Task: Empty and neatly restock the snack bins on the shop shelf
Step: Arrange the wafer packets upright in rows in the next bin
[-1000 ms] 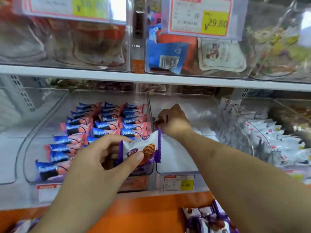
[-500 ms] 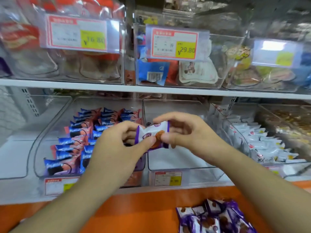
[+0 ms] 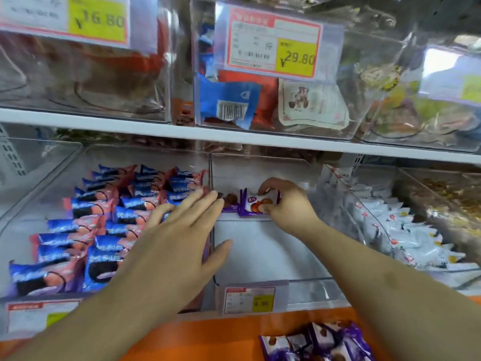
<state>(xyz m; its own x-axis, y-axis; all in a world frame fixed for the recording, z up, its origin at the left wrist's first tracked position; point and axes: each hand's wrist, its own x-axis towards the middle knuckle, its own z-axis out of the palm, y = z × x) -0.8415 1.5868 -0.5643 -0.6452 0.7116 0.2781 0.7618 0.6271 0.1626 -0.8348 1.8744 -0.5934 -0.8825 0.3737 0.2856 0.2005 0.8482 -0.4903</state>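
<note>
A clear middle bin (image 3: 273, 281) on the lower shelf is almost bare. At its back stand two purple-and-white snack packs: one (image 3: 230, 203) at the left and a second (image 3: 257, 204) beside it. My right hand (image 3: 286, 207) pinches the second pack by its top and right side, holding it upright against the first. My left hand (image 3: 179, 230) hovers flat with fingers spread over the divider, its fingertips near the left pack, holding nothing. More purple packs (image 3: 317, 342) lie in a heap on the orange ledge at the bottom.
The left bin (image 3: 39, 199) holds rows of blue-and-pink packs (image 3: 104, 225). The right bin holds white packs (image 3: 406, 230). The upper shelf (image 3: 234, 138) carries clear bins with price tags (image 3: 273, 43). A small price label (image 3: 250, 299) hangs on the middle bin's front.
My right hand took the purple pack from my left hand and carried it to the back of the middle bin. My left hand let go and opened flat.
</note>
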